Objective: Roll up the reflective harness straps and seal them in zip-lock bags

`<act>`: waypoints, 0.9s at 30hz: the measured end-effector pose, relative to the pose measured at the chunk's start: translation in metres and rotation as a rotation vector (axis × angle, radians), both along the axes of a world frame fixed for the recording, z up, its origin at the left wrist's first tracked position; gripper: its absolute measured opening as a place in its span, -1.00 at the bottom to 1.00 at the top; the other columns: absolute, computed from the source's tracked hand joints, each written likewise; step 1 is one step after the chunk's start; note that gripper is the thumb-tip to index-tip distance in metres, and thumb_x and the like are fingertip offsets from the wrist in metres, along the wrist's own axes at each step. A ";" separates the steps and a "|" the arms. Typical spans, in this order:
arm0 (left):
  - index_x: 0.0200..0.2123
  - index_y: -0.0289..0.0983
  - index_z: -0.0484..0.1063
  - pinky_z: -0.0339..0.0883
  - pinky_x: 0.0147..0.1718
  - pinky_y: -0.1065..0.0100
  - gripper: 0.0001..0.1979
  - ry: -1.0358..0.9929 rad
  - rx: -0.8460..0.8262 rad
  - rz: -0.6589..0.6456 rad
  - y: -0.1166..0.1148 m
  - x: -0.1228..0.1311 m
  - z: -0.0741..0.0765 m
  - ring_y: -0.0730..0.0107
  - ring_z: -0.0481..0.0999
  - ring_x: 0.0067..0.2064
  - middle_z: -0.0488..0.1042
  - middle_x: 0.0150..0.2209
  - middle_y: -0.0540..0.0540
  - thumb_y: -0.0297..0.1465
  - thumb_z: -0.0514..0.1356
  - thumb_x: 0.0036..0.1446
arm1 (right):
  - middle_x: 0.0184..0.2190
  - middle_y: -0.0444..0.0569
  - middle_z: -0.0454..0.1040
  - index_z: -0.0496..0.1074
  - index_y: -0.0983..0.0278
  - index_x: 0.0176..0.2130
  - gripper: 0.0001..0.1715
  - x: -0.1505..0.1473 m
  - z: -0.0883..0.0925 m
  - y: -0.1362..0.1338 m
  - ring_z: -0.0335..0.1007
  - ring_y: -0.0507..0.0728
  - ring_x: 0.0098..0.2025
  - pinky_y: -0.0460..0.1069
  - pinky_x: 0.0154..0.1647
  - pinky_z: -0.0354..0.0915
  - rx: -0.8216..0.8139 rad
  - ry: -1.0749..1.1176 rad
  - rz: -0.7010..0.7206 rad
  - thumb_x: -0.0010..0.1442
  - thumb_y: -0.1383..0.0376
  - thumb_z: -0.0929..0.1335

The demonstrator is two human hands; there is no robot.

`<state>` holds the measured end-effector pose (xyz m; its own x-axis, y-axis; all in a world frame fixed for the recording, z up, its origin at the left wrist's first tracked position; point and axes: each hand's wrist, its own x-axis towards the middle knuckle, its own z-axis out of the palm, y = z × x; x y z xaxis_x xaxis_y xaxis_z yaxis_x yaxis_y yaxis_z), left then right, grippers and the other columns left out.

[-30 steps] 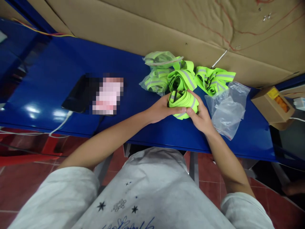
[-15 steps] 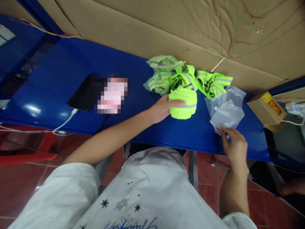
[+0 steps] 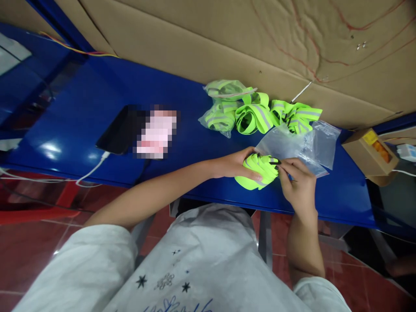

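the right hand [image 3: 300,182], at the plastic bags half a second ago, now pinches a black tab [image 3: 274,161] on the neon roll [image 3: 262,168], so attention seems back on the roll. the left hand [image 3: 238,164] grips that roll, which sits between both hands, with clear plastic bags [image 3: 281,143] just beyond.

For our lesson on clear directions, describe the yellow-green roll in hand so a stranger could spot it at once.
Find the blue table and look toward its near edge, by the pale shirt. There the left hand grips a yellow-green roll with a grey stripe. Its yellow-green neighbours lie farther back, near the cardboard; only this one is held.
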<state>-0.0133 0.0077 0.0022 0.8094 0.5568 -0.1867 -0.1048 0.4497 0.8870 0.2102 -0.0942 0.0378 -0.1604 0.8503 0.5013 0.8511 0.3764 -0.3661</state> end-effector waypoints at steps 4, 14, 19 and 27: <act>0.09 -0.26 0.54 0.52 0.11 0.08 -0.20 -0.022 -0.069 -0.107 0.001 0.000 0.001 0.22 0.66 0.00 0.64 0.07 -0.18 -0.39 0.69 -0.28 | -0.21 0.00 0.60 0.66 0.25 -0.03 -0.74 0.001 0.005 0.000 0.59 0.15 -0.19 0.00 -0.18 0.47 -0.029 -0.123 -0.016 0.41 0.44 0.38; 0.02 -0.30 0.61 0.59 -0.05 0.20 -0.31 -0.030 -0.075 -0.097 0.001 0.000 0.002 0.27 0.70 -0.13 0.70 -0.02 -0.20 -0.38 0.68 -0.24 | -0.22 -0.04 0.65 0.66 0.24 -0.13 -0.83 0.000 0.006 -0.001 0.58 0.08 -0.24 -0.02 -0.20 0.45 -0.087 0.100 -0.014 0.44 0.36 0.40; 0.09 -0.27 0.60 0.58 0.06 0.12 -0.27 0.084 0.043 -0.118 -0.003 0.002 0.003 0.21 0.69 -0.03 0.68 0.06 -0.20 -0.40 0.65 -0.21 | -0.26 -0.06 0.68 0.71 0.20 -0.12 -0.83 -0.004 0.009 -0.002 0.57 0.11 -0.27 0.01 -0.24 0.43 -0.069 0.242 -0.203 0.42 0.24 0.46; 0.22 -0.24 0.45 0.46 0.28 -0.08 -0.10 0.100 0.187 -0.006 -0.009 0.005 0.000 0.05 0.60 0.18 0.60 0.15 -0.23 -0.42 0.65 -0.24 | -0.19 0.00 0.66 0.70 0.16 0.04 -0.74 -0.028 0.021 -0.003 0.63 0.14 -0.17 0.04 -0.09 0.53 0.029 -0.053 -0.034 0.49 0.28 0.39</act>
